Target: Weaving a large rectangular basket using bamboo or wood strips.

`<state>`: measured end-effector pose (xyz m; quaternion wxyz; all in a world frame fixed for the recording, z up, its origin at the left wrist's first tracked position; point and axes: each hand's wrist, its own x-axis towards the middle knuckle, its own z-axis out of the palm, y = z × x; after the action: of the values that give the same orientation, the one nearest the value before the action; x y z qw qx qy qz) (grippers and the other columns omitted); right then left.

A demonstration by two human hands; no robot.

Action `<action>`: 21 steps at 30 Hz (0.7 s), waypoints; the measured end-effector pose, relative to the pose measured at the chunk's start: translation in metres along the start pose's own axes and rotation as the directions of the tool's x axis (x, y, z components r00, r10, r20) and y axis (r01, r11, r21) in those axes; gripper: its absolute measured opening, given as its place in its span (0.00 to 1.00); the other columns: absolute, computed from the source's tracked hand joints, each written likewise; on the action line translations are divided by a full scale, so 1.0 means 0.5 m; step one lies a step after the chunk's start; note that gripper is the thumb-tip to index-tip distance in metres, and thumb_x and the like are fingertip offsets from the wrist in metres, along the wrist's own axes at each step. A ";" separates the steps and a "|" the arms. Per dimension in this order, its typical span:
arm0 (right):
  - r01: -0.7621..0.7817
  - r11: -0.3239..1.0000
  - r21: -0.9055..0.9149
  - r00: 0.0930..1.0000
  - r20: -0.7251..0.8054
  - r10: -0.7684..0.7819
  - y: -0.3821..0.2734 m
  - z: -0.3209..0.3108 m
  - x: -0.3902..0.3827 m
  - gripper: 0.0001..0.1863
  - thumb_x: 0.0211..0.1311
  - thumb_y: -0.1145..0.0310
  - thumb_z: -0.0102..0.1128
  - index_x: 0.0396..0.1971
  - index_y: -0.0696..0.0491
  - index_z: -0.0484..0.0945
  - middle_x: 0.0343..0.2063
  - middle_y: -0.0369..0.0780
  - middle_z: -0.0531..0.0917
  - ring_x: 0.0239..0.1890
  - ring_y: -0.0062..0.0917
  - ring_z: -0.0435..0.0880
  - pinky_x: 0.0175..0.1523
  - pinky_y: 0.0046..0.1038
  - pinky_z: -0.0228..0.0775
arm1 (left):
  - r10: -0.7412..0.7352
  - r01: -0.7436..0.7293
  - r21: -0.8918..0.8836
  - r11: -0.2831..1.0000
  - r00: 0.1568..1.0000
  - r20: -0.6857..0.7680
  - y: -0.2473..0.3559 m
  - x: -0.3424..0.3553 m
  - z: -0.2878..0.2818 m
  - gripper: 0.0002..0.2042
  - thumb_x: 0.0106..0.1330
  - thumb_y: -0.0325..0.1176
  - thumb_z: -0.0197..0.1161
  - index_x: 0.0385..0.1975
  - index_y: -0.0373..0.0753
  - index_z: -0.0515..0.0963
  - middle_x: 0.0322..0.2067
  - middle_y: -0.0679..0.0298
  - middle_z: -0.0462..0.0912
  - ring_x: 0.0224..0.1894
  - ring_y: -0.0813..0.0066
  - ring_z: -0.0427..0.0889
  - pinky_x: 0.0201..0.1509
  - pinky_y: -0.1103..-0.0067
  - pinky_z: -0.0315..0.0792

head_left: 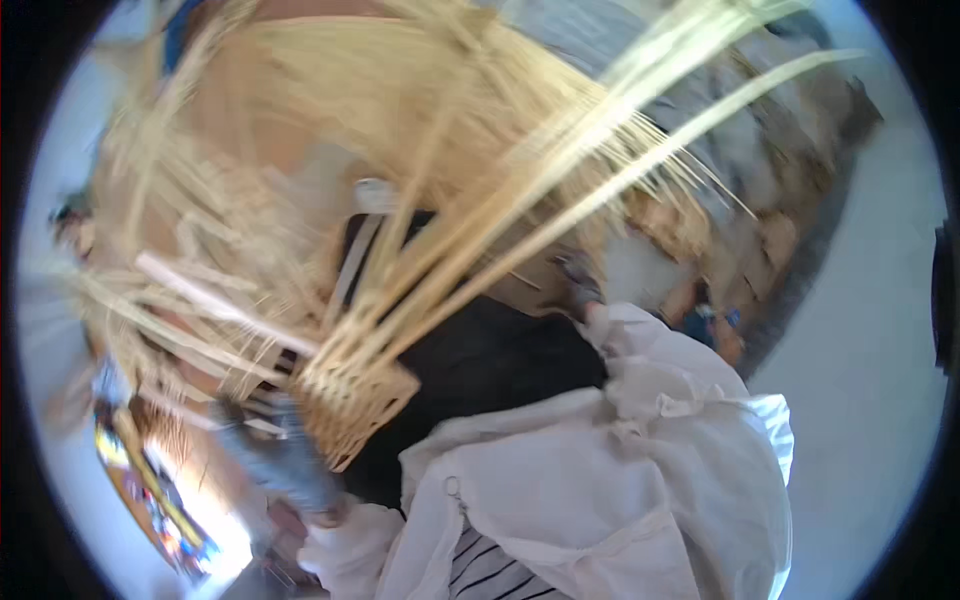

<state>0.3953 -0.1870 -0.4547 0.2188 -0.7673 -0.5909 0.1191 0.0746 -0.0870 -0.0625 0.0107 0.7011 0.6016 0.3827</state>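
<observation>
A small woven straw piece (352,402) sits at the centre left, with long pale straw strands (560,170) fanning up and to the right from it. My left hand (275,462), in a grey glove, grips the woven piece at its lower left edge. My right hand (578,282), also gloved in grey, comes out of a white sleeve (640,360) and rests by the lower strands; its grip is blurred. A black cloth (480,365) lies under the work on my lap.
A big heap of loose straw (330,110) fills the upper left. Flat pale strips (200,290) stick out on the left. Colourful items (150,500) lie at the lower left, and brown lumps (760,240) lie on the right beside a pale floor (870,330).
</observation>
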 end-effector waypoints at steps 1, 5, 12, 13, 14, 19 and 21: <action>-0.042 0.999 0.011 0.994 0.096 0.041 0.030 0.000 0.008 0.21 0.46 0.57 0.57 0.41 0.52 0.73 0.36 0.44 0.77 0.39 0.36 0.75 0.47 0.30 0.64 | -0.138 0.177 -0.236 0.956 0.975 0.176 0.042 -0.034 0.008 0.27 0.52 0.27 0.62 0.52 0.30 0.60 0.49 0.55 0.66 0.49 0.64 0.67 0.54 0.74 0.61; -0.310 0.942 0.130 0.884 0.403 0.236 0.077 -0.041 -0.113 0.19 0.46 0.60 0.57 0.39 0.54 0.74 0.39 0.44 0.75 0.39 0.34 0.74 0.45 0.29 0.65 | 0.065 0.012 -0.207 0.978 0.929 0.364 0.029 -0.171 0.026 0.20 0.49 0.29 0.63 0.44 0.36 0.69 0.38 0.55 0.74 0.39 0.62 0.75 0.41 0.77 0.70; -0.393 -0.063 0.917 0.708 0.346 0.616 -0.052 -0.313 -0.274 0.17 0.56 0.70 0.50 0.47 0.51 0.67 0.34 0.37 0.75 0.36 0.21 0.72 0.42 0.22 0.66 | 0.395 -0.093 -0.482 0.871 0.716 0.575 0.071 -0.239 0.037 0.12 0.48 0.29 0.61 0.34 0.39 0.76 0.30 0.60 0.77 0.33 0.63 0.76 0.36 0.74 0.72; -0.304 -0.042 0.952 0.713 0.257 0.652 -0.112 -0.387 -0.236 0.18 0.54 0.68 0.53 0.46 0.53 0.67 0.33 0.37 0.73 0.35 0.22 0.71 0.41 0.24 0.66 | 0.406 -0.103 -0.504 0.858 0.737 0.541 0.075 -0.235 0.036 0.12 0.48 0.29 0.61 0.34 0.39 0.76 0.30 0.60 0.77 0.33 0.63 0.76 0.36 0.74 0.72; -0.211 -0.020 0.977 0.706 0.167 0.689 -0.173 -0.458 -0.203 0.19 0.52 0.66 0.56 0.45 0.55 0.67 0.32 0.38 0.71 0.34 0.22 0.70 0.40 0.25 0.67 | 0.413 -0.110 -0.530 0.841 0.763 0.497 0.079 -0.231 0.026 0.10 0.48 0.29 0.61 0.33 0.39 0.76 0.30 0.60 0.77 0.32 0.63 0.76 0.36 0.74 0.72; 0.435 0.330 0.838 0.701 -0.545 0.459 -0.375 -0.694 -0.132 0.27 0.52 0.66 0.56 0.51 0.59 0.61 0.36 0.38 0.70 0.36 0.22 0.70 0.44 0.25 0.64 | 0.312 -0.127 -0.488 0.863 0.895 0.320 0.068 -0.197 -0.072 0.08 0.50 0.30 0.60 0.31 0.39 0.77 0.30 0.60 0.78 0.32 0.64 0.77 0.36 0.75 0.72; 0.620 0.406 0.672 0.618 -0.737 0.275 -0.467 -0.747 -0.134 0.27 0.53 0.68 0.55 0.52 0.60 0.60 0.39 0.38 0.70 0.37 0.21 0.71 0.42 0.23 0.64 | 0.287 -0.038 -0.574 0.818 0.892 0.350 0.060 -0.194 -0.102 0.08 0.51 0.30 0.60 0.31 0.39 0.77 0.29 0.60 0.78 0.32 0.64 0.77 0.37 0.77 0.72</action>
<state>0.3422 -0.2760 -0.0214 0.8296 -0.4199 -0.3643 0.0520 0.0734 -0.2008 -0.0631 0.3088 0.7831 0.3844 0.3790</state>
